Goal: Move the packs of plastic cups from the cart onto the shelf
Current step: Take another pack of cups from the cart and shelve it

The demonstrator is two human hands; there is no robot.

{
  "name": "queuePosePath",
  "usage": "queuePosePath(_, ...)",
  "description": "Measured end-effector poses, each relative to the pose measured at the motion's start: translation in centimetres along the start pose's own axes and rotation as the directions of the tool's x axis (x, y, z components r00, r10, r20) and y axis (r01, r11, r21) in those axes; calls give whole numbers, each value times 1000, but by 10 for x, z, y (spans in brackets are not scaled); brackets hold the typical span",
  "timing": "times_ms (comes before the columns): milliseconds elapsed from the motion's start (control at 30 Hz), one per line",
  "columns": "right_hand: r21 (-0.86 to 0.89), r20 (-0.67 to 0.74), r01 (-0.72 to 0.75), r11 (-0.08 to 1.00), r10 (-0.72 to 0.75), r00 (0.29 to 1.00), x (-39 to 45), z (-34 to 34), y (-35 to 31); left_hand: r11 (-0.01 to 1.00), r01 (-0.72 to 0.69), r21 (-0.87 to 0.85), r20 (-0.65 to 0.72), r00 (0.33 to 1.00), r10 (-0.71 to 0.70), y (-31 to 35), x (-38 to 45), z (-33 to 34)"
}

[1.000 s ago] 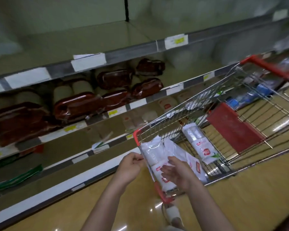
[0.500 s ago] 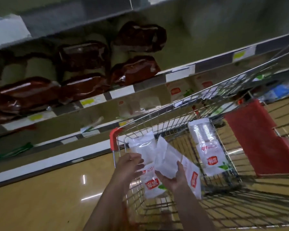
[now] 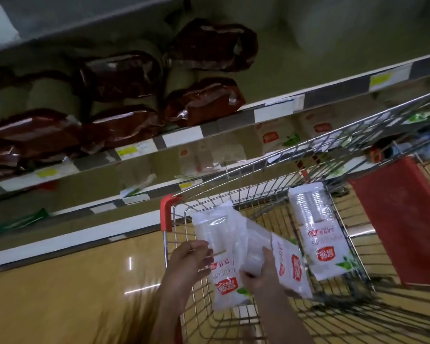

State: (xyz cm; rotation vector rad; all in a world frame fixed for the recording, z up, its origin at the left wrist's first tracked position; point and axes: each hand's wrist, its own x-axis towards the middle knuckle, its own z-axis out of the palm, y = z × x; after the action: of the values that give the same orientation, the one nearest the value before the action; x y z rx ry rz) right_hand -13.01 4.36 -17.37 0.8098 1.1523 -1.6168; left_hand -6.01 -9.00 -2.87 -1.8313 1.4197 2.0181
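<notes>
Both hands reach into the front corner of the wire shopping cart. Left hand lies with fingers spread and lightly curled against the side of one pack of plastic cups, thumb below; it touches the pack, but whether it truly grips it cannot be told. Right hand is closed around a second pack, which slants out to the right of the first, the two packs touching and partly overlapping. A third pack lies flat on the cart floor, further in and apart from both hands. That makes three packs in the cart, all clear plastic with red labels.

Between the hands and the shelving stands the cart's wire wall with its red corner guard. A red child-seat flap sits at the right. Beyond, the shelf carries about six dark red packages, and the tier below holds several pale packs with red labels, blurred.
</notes>
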Motion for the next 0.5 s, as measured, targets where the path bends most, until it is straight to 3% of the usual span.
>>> queuePosePath(200, 10, 91, -18, 1000, 17, 996, -67, 24, -32, 990, -137, 31, 13, 991, 137, 23, -20, -19)
queuePosePath(300, -50, 210, 86, 995, -74, 975, -103, 34, -43, 978, -208, 28, 54, 977, 207, 36, -37, -37)
queuePosePath(500, -205, 304, 264, 942, -195, 933, -165, 74, -50, 935, -350, 58, 173, 926, 336, 54, -71, -83)
